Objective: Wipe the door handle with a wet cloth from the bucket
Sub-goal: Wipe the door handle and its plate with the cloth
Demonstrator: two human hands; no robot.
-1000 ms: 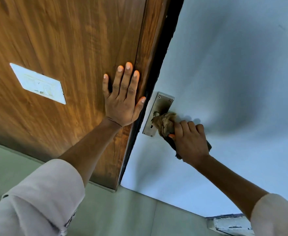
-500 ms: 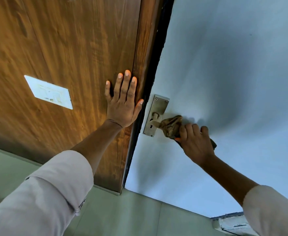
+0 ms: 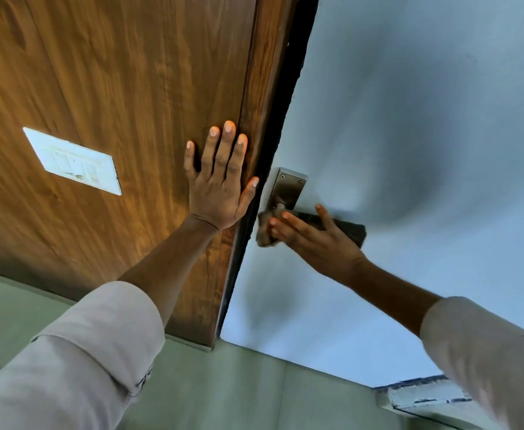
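Note:
A metal door handle plate (image 3: 288, 187) sits on the pale blue door (image 3: 409, 119), and its dark lever (image 3: 352, 231) points to the right. My right hand (image 3: 319, 243) lies over the lever with its fingers stretched out. It presses a brown wet cloth (image 3: 264, 235) against the lower end of the plate, next to the door's edge. The cloth hides the keyhole area. My left hand (image 3: 220, 187) rests flat and open on the wooden panel (image 3: 130, 72), just left of the dark door gap. No bucket is in view.
A white switch plate (image 3: 71, 161) is set in the wooden panel to the left. Pale green floor tiles (image 3: 223, 392) run below the door. A grey ledge (image 3: 425, 395) shows at the bottom right, beside my right sleeve.
My right hand has slid left along the lever to the plate and its fingers have spread out. The cloth went with it, from the lever to the plate's lower end. The left hand stays put.

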